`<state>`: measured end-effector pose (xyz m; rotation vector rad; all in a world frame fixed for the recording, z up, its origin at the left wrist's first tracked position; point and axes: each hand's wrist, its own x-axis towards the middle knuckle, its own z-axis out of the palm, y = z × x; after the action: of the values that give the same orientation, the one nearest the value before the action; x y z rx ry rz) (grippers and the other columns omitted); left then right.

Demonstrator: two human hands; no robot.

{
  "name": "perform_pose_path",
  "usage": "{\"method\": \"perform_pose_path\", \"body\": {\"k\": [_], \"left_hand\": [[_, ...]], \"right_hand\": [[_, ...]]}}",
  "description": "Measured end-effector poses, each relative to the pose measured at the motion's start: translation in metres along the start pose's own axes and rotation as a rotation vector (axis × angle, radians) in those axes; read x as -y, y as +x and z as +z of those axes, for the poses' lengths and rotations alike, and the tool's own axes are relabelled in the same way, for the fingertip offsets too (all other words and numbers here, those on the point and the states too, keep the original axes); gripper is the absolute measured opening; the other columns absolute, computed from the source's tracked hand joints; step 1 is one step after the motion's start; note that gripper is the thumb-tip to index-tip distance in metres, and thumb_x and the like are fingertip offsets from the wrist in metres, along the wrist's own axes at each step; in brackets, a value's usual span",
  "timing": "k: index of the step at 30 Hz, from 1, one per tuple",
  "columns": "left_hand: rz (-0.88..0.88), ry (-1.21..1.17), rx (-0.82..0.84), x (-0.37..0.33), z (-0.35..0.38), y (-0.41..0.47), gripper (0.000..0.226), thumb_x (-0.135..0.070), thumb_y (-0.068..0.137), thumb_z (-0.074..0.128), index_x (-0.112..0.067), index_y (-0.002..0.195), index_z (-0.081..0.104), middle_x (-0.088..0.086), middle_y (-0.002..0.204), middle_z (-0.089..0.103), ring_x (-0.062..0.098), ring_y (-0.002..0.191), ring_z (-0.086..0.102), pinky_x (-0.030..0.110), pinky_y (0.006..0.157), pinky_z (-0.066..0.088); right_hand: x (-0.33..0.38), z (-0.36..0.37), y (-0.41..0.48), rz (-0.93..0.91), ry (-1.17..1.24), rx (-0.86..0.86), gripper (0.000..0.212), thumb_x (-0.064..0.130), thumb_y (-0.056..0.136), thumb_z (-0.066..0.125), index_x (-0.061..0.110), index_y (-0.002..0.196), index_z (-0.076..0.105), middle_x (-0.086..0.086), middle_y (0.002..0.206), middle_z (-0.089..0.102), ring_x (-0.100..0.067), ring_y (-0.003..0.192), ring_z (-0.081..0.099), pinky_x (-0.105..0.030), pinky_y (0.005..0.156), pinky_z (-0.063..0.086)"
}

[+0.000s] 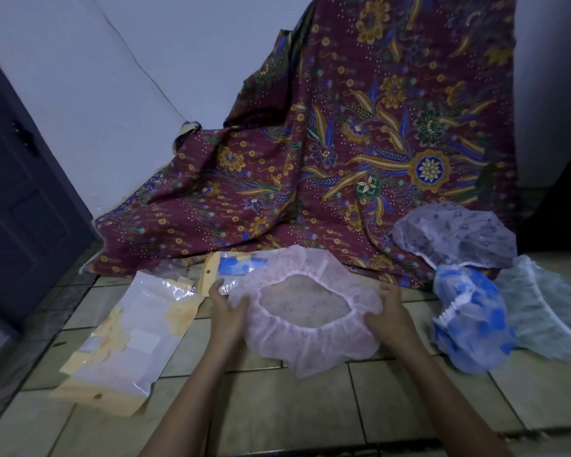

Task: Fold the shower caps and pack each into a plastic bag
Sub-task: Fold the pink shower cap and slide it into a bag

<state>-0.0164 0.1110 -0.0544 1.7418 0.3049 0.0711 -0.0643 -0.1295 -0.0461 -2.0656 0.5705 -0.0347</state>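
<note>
Pink shower cap (314,341) is spread opening-up on the tiled floor (277,407), right between the two hands. The left hand (228,313) pinches its left edge, the right hand (389,316) curls over the elastic rim opposite. Plastic bags (126,341) lie just left of the left hand, and a blue shower cap (472,321) sits off to the right.

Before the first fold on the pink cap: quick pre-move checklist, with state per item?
1. Both hands on the pink cap: left hand and right hand hold opposite sides. Ok.
2. Cap spread out, elastic opening facing up: ok.
3. Cap lying fully flat on the floor tiles: cannot tell.
4. Plastic bag nearby: lies left of the left hand. Ok.
5. That bag empty: cannot tell.
6. Blue cap clear of the fold area: lies to the right, apart. Ok.
</note>
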Motion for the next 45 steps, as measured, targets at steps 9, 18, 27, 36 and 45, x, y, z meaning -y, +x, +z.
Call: {"method": "perform_pose_path", "body": {"k": [9, 18, 27, 36, 45], "left_hand": [[0.485, 1.228, 0.363, -0.002, 0.02, 0.008, 0.069, -0.046, 0.096, 0.032, -0.013, 0.149, 0.002, 0.008, 0.157, 0.01, 0.021, 0.145, 0.007, 0.048, 0.115, -0.003], [0.641, 1.305, 0.601, 0.037, 0.004, 0.001, 0.108, -0.089, 0.046, -0.021, -0.031, 0.137, -0.025, -0.002, 0.157, -0.009, 0.019, 0.144, -0.013, 0.041, 0.114, -0.009], [0.396, 1.229, 0.631, 0.013, 0.029, -0.014, 0.074, -0.059, 0.093, 0.025, -0.02, 0.15, -0.004, 0.01, 0.157, -0.011, 0.021, 0.144, -0.014, 0.049, 0.114, -0.014], [0.438, 1.303, 0.337, 0.043, 0.039, -0.019, 0.104, -0.074, 0.057, -0.009, -0.025, 0.149, -0.001, 0.013, 0.157, -0.009, 0.03, 0.144, -0.011, 0.061, 0.109, -0.009], [0.817, 1.147, 0.509, 0.036, 0.008, -0.023, 0.097, -0.083, 0.072, -0.001, -0.025, 0.149, 0.01, 0.008, 0.157, -0.007, 0.023, 0.141, -0.021, 0.051, 0.108, -0.022]], "right_hand": [[0.044, 0.01, 0.012, -0.702, -0.636, 0.028, 0.051, 0.036, 0.093, 0.038, 0.023, 0.142, 0.034, -0.003, 0.155, 0.018, -0.022, 0.144, 0.011, -0.041, 0.116, 0.005], [0.015, 0.041, 0.062, -0.635, -1.036, 0.405, 0.084, 0.078, 0.08, 0.021, 0.035, 0.147, -0.006, 0.003, 0.157, -0.01, -0.021, 0.145, -0.009, -0.051, 0.113, -0.008], [0.006, 0.055, 0.059, -0.42, -0.824, 0.334, 0.069, 0.071, 0.086, 0.018, 0.043, 0.145, -0.004, -0.001, 0.157, -0.013, -0.03, 0.143, -0.017, -0.058, 0.11, -0.011], [-0.005, 0.024, -0.001, -0.505, -0.915, 0.505, 0.117, 0.095, 0.039, -0.012, 0.044, 0.143, -0.011, 0.002, 0.144, -0.038, -0.034, 0.13, -0.039, -0.055, 0.108, -0.017], [-0.041, 0.036, -0.01, -0.509, -0.93, 0.373, 0.119, 0.099, 0.028, -0.011, 0.046, 0.133, -0.024, 0.003, 0.141, -0.039, -0.034, 0.128, -0.038, -0.055, 0.107, -0.019]]}}
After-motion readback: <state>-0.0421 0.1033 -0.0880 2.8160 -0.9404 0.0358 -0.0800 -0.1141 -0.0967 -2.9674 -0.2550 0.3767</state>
